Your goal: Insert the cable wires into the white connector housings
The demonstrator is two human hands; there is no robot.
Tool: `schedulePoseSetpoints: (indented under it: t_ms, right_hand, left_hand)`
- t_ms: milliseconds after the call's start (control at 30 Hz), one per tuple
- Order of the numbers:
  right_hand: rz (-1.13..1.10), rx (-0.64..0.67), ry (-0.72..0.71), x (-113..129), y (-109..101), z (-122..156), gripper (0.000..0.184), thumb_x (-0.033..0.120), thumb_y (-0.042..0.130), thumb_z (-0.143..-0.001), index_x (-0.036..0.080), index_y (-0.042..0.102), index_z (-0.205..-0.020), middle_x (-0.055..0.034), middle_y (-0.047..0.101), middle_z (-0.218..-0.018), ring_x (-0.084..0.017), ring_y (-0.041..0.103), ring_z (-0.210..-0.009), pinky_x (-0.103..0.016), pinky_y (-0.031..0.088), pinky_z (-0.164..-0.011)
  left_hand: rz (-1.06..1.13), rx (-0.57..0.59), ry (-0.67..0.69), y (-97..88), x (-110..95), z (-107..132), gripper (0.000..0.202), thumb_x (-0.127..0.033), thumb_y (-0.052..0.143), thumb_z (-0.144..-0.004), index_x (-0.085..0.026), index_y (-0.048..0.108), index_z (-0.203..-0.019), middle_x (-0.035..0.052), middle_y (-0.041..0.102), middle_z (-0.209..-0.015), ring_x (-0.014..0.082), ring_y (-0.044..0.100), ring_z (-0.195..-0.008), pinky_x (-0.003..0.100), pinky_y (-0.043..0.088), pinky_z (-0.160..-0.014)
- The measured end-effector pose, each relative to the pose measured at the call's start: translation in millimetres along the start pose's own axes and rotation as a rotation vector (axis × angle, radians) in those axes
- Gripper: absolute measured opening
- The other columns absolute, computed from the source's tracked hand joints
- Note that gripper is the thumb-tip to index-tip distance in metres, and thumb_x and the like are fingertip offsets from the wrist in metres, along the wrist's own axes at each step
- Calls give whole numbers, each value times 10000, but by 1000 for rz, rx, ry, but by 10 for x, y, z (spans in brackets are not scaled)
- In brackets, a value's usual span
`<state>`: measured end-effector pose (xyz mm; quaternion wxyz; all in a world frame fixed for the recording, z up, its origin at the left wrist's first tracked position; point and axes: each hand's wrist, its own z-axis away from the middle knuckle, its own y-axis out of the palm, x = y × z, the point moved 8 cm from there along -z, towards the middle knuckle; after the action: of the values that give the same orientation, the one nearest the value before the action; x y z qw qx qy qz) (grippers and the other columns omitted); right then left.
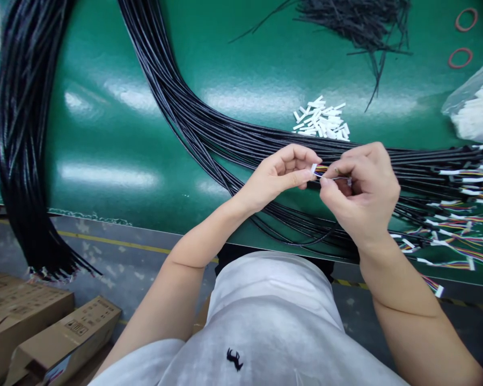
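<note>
My left hand (279, 174) pinches a small white connector (313, 168) between thumb and fingers. My right hand (360, 185) is closed on the thin coloured wires (325, 170) that run into that connector, at the end of one black cable. Both hands hover over a thick bundle of black cables (193, 123) lying across the green table (116, 134). A small heap of loose white connectors (321, 120) lies just beyond my hands.
The cable bundle loops left and hangs over the table edge (28, 161). Finished cable ends with coloured wires (462, 214) fan out at right. A clear bag of white parts (477, 104), two red rubber rings (461, 57) and loose black strands (362, 21) lie further back. Cardboard boxes (36, 327) stand on the floor.
</note>
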<state>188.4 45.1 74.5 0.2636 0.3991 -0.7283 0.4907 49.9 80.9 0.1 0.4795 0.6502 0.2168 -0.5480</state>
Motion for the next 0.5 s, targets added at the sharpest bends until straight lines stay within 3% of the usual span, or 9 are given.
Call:
schedulePoseSetpoints:
  t_ms: [333,500]
  right_hand:
    - [-44,-2,-24,19,5,-8,206,75,713,-804,267,641,-779,-26,562,-855,-137,422,-605,-331,345,-499]
    - [-5,-18,-8,-11,-4,-4,152,128,708,-804,270,661,-778,-38,597,-858,-152,455,-626,-329,347,-484]
  left_hand:
    - [46,12,-10,21,-7,-6,416,-530,881,-828,-233,690,-1047,-7,739,-968,77,682,-799,208,555,-677]
    - [55,19,-21,23,1,-7,424,-528,889,-821,-232,683,-1043,-6,738,-969,75,680,-791,209,554,-673]
